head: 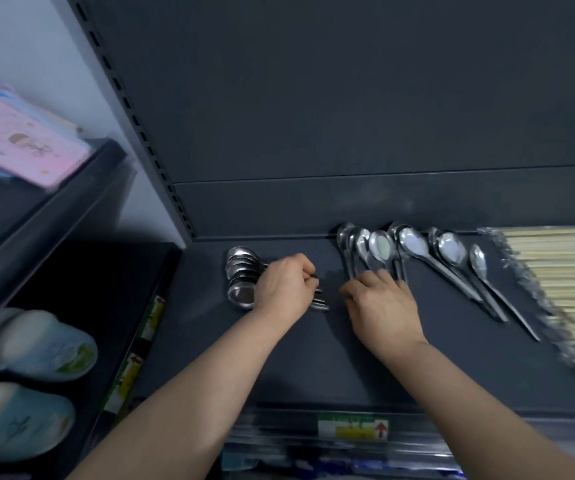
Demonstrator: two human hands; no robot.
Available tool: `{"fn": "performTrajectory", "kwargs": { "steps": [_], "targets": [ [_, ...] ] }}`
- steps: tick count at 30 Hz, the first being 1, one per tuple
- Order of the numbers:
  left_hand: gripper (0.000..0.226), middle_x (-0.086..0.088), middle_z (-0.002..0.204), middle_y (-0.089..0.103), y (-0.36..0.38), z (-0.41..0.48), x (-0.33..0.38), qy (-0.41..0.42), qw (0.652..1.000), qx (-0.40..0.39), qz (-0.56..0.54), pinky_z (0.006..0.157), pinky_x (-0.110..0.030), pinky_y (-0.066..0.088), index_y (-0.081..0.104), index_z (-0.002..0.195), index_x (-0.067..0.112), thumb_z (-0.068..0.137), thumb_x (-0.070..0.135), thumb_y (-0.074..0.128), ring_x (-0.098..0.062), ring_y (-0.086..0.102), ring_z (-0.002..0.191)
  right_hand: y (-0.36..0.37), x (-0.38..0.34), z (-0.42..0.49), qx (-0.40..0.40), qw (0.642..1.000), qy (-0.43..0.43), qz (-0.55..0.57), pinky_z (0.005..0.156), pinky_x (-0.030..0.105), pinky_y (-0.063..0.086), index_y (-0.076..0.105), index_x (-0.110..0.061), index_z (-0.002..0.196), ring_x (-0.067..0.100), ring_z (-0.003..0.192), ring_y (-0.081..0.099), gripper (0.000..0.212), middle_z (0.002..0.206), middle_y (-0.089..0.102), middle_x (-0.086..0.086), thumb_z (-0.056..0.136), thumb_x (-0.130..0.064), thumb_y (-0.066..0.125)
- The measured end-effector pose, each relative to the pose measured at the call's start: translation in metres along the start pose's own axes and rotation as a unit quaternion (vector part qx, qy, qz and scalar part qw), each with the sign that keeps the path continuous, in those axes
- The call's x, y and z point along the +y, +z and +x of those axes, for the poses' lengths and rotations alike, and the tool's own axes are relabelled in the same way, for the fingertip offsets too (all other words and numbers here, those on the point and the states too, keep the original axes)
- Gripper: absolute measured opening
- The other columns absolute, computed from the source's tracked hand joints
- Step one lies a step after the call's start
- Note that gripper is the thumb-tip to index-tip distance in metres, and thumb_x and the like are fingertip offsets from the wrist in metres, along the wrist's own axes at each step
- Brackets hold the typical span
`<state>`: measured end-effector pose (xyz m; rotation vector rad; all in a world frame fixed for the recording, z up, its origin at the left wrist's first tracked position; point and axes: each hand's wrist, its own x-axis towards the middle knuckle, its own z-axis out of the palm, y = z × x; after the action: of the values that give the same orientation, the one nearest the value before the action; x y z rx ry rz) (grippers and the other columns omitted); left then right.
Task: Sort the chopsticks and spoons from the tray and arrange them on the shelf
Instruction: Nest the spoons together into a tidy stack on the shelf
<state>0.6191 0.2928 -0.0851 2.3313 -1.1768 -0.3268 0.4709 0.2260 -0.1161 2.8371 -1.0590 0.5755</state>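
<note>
Spoon stack (241, 277) handles inside curled left fingers (305, 271).

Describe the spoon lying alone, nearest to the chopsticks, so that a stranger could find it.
Find the wrapped chopsticks at the shelf's right end. The spoon just left of them lies alone; unlike its paired neighbours, its bowl is narrower and its handle reaches nearest the front edge.

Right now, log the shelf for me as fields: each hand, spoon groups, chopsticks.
left hand: closed on the handles of the stacked spoons
right hand: fingers resting on the handles of the middle spoon cluster
loose spoons: lying fanned, right of the cluster
chopsticks: wrapped bundle at shelf's right end
shelf: dark, bare in front
</note>
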Motion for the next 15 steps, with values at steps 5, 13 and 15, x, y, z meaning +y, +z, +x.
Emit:
{"fn": "performTrajectory", "kwargs": {
  "steps": [5, 13, 15],
  "targets": [
    [0.035, -0.005, 0.115, 0.068, 0.032, 0.019, 0.038, -0.001, 0.999, -0.041, 0.002, 0.095, -0.034, 0.048, 0.061, 0.117, 0.013, 0.087, 0.029, 0.068, -0.025, 0.061, 0.111, -0.011, 0.048, -0.008, 0.004, 0.998, 0.068, -0.002, 0.062, 0.037, 0.046, 0.073, -0.022, 0.083, 0.028, 0.079, 0.059, 0.01, 0.077, 0.064, 0.001, 0.074, -0.017, 0.074],
    [0.058, -0.014, 0.136, 0.052, 0.054, 0.068, 0.073, -0.098, 0.994, -0.028, -0.046, 0.094, -0.037, 0.043, 0.038, 0.137, 0.006, 0.091, 0.03, 0.064, -0.033, 0.051, 0.123, -0.013, 0.095, -0.002, -0.062, 0.994, 0.091, -0.001, 0.078, 0.038, 0.044, 0.069, -0.024, 0.1, 0.026, 0.1, 0.054, 0.022, 0.099, 0.064, -0.001, 0.082, -0.015, 0.06],
    [0.055, -0.013, 0.13, 0.057, 0.06, 0.075, 0.076, -0.11, 0.992, -0.026, -0.064, 0.092, -0.038, 0.046, 0.041, 0.132, 0.007, 0.089, 0.033, 0.065, -0.034, 0.055, 0.118, -0.012, 0.101, -0.001, -0.09, 0.992, 0.082, 0.017, 0.086, 0.038, 0.041, 0.065, -0.024, 0.111, 0.025, 0.109, 0.05, 0.028, 0.111, 0.061, -0.002, 0.087, -0.016, 0.053]
  ]
}}
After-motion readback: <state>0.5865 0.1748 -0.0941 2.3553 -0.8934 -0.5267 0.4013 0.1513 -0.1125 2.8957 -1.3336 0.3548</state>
